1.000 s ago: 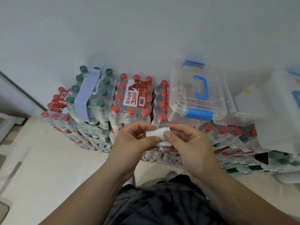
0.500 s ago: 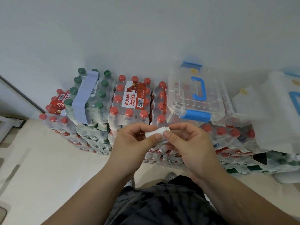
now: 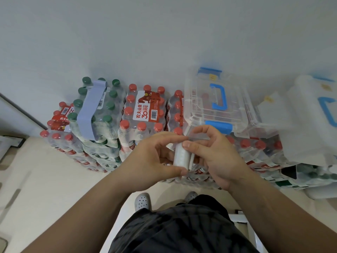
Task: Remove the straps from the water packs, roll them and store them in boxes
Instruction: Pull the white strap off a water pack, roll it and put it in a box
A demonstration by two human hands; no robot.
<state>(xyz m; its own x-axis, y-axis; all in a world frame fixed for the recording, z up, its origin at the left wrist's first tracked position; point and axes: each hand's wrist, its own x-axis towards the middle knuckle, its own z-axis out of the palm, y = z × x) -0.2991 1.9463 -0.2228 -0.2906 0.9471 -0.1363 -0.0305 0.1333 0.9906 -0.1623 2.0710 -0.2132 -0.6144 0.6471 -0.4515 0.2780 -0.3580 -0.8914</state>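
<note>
A person stands over stacked shrink-wrapped water packs against a pale wall, and much of the scene is hard to read: the right edge cuts off a second lidded box (image 3: 321, 114), its contents blurred, and the lower packs dissolve into glare. The hands cover the packs directly in front. Held upright between them is a white rolled strap (image 3: 180, 155), its loose end hard to make out. The left hand (image 3: 151, 161) curls around it, thumb at the bottom and forefinger reaching across the top. The right hand (image 3: 217, 157) pinches the roll's upper end with thumb and forefinger, the other fingers loosely bent behind. Just beyond sits a clear storage box (image 3: 215, 106) with blue handle and latches, lid closed. Farther left, a lavender strap (image 3: 89, 110) still wraps a green-capped pack (image 3: 107, 114).
</note>
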